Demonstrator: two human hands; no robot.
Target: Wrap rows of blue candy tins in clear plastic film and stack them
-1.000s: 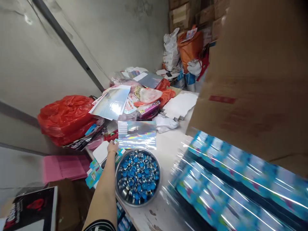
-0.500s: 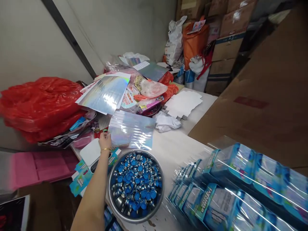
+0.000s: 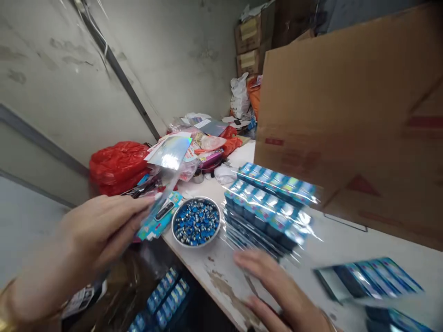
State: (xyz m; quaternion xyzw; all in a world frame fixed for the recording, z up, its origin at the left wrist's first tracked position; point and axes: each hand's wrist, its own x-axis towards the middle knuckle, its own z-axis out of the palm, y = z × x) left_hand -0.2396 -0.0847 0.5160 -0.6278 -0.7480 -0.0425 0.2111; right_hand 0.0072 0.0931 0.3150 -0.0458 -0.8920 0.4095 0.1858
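My left hand [image 3: 107, 226] is raised at the left, its fingers closed on a clear, shiny sheet [image 3: 166, 186] seen almost edge-on. Low in the middle, my right hand [image 3: 273, 288] is blurred, with its fingers apart over the white table [image 3: 221, 272] and nothing visible in them. A round metal bowl [image 3: 176, 234] between the hands holds many small silver and blue caps. Beyond my right hand stand rows of blue packages [image 3: 266, 203] under clear film. Flat blue printed cards [image 3: 157, 221] lie left of the bowl.
A large cardboard box [image 3: 339, 115] rises behind the packages. More blue packs [image 3: 374, 279] lie at the right. A red plastic bag [image 3: 119, 166] and heaped papers and bags are at the back left. Another cardboard box [image 3: 124, 290] with packs beside it stands below the table edge.
The view has swung right and pulled back. My left hand has lifted the clear sheet from the table and come nearer. My right hand has come into view.
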